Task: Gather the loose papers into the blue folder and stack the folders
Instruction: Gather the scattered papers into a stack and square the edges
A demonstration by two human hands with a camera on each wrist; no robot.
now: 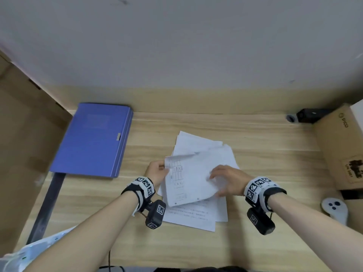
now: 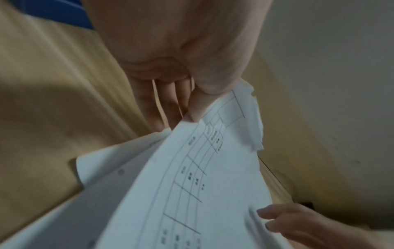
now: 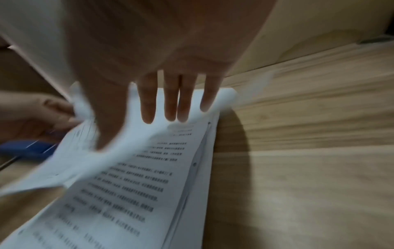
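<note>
Two blue folders (image 1: 92,140) lie closed and stacked at the table's back left. Loose white papers (image 1: 198,152) lie fanned out in the middle. The top sheet (image 1: 188,183), printed with a table, is lifted and curled. My left hand (image 1: 159,169) pinches its left edge between thumb and fingers (image 2: 193,114). My right hand (image 1: 220,179) lies on the sheet's right part; its fingers (image 3: 170,107) are straight over the pile in the blurred right wrist view. A text page (image 3: 132,182) lies under the sheet.
A cardboard box (image 1: 341,150) stands at the right edge, a white controller (image 1: 334,210) in front of it and a black device (image 1: 310,114) behind. Cardboard (image 1: 23,134) walls the left. A dark bar (image 1: 47,205) and a plastic bag (image 1: 39,246) lie near left.
</note>
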